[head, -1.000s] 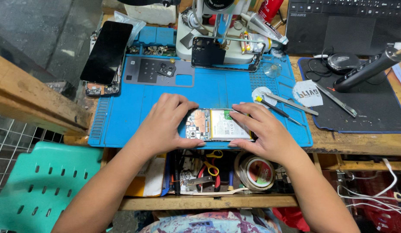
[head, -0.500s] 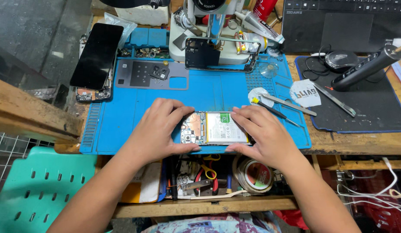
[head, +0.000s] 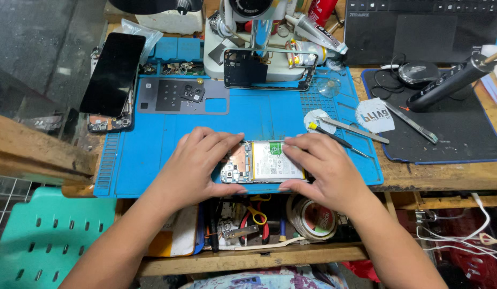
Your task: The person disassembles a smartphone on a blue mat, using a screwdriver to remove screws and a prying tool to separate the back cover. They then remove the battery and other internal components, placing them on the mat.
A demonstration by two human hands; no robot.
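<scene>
An opened phone with its back off lies on the blue work mat, showing a white battery and a circuit board at its left end. My left hand grips the phone's left end, fingers curled over the top edge and thumb under the near edge. My right hand holds the right end the same way, covering that part of the phone.
A black phone screen lies at the mat's far left, a grey back cover beside it. A microscope stand, tweezers, a screwdriver, a black mat with a mouse and a laptop stand behind. Tape rolls fill the shelf below.
Both hands stay on the phone; the view has shifted slightly, and the phone and hands sit about where they were on the mat.
</scene>
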